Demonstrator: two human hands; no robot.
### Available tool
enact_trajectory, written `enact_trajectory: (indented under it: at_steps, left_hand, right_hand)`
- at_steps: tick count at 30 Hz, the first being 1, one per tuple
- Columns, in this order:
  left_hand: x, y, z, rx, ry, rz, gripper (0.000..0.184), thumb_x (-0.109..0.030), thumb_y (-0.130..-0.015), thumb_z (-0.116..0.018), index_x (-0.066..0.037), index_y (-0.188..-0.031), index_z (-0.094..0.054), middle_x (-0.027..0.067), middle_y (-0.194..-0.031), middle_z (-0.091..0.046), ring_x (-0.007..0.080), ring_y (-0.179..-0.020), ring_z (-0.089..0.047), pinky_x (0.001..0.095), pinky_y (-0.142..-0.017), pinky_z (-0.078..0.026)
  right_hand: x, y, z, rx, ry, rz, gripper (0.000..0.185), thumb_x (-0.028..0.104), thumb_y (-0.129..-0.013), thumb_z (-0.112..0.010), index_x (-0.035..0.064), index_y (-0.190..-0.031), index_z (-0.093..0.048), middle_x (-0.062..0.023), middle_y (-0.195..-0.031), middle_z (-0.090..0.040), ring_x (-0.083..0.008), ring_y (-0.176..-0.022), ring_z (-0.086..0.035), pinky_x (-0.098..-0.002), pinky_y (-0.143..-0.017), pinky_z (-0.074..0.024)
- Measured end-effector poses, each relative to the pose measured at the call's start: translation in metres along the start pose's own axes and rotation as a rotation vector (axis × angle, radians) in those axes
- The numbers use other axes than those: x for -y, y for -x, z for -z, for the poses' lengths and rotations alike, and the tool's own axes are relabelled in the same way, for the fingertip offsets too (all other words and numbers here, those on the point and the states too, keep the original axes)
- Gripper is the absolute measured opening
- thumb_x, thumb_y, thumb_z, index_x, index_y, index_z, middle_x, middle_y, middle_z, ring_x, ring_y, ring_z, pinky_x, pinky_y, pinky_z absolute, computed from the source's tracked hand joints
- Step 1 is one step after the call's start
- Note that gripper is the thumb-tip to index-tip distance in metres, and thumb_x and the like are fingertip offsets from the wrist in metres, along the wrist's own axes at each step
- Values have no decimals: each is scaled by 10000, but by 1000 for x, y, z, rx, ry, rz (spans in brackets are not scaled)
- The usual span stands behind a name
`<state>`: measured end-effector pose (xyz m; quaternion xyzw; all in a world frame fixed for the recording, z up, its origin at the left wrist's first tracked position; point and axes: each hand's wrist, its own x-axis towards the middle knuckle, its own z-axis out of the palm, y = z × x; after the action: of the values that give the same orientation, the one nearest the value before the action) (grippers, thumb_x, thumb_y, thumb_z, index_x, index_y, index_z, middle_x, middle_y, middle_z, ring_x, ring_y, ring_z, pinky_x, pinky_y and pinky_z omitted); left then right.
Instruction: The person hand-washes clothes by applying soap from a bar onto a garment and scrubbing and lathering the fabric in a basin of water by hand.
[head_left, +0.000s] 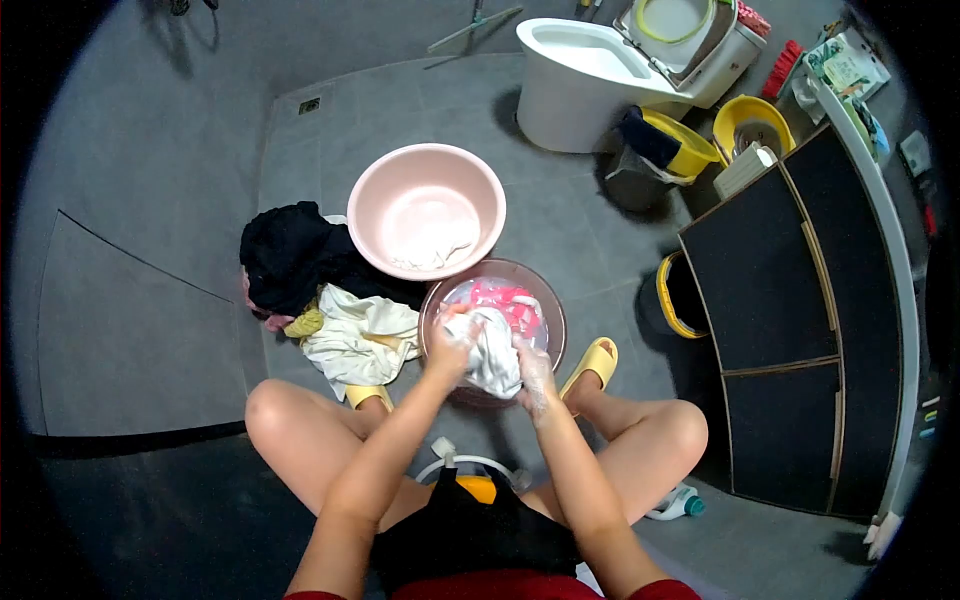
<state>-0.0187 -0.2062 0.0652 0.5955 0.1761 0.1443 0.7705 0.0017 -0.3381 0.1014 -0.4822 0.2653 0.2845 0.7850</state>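
Both of my hands are wrapped round a wet white cloth (492, 358) over a brownish basin (561, 320). My left hand (452, 347) grips the cloth's left side, and my right hand (534, 372), covered in suds, grips its right side. Behind the cloth, a pink and white item (512, 303) lies in the basin's soapy water. Touching the far rim is a larger pale pink basin (427, 165), with a small white cloth (435, 253) at its bottom. The cloth hides part of my fingers.
Left of the basins lie dark clothes (290, 250) and a white garment (355, 335). A toilet (570, 95) and a bin with a yellow rim (690, 145) stand at the back right. Another yellow-rimmed bin (665, 300) is beside the dark cabinet (770, 290). A bottle (675, 503) lies near my right leg.
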Motion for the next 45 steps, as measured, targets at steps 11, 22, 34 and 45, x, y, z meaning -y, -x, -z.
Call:
enact_trajectory:
  at_steps: [11, 22, 34, 45]
  left_hand:
    - [-39, 27, -30, -6, -898, -609, 157, -181, -692, -598, -94, -569, -553, 92, -529, -522, 255, -453, -517, 358, -436, -406]
    - [-46, 39, -42, -20, -793, -659, 196, -197, -683, -610, -95, -532, -538, 117, -500, -509, 285, -439, -508, 362, -419, -396]
    - [-62, -9, -3, 424, -697, 108, 506, -492, -710, -597, 13, -733, -598, 152, -654, -583, 221, -655, -573, 328, -623, -445]
    - [-52, -25, 15, -62, 396, 167, 92, -69, -753, -569, -16, -827, -556, 57, -770, -586, 140, -672, -569, 251, -644, -467]
  right_hand:
    - [-17, 40, -26, 147, -222, -21, 169, 198, -860, -423, 66, -865, -529, -45, -784, -552, -149, -723, -554, -271, -659, -469]
    - [-40, -7, 20, 578, -273, 38, 250, 309, -875, -393, 106, -914, -534, -19, -763, -552, -131, -635, -547, -255, -533, -452]
    - [28, 27, -17, 325, -225, 88, 447, 392, -895, -355, 48, -1172, -427, -74, -1088, -532, -168, -978, -532, -303, -837, -437]
    - [-7, -5, 18, 409, 437, 258, 301, 166, -799, -568, 4, -1042, -496, -62, -931, -568, -134, -843, -544, -251, -767, -417]
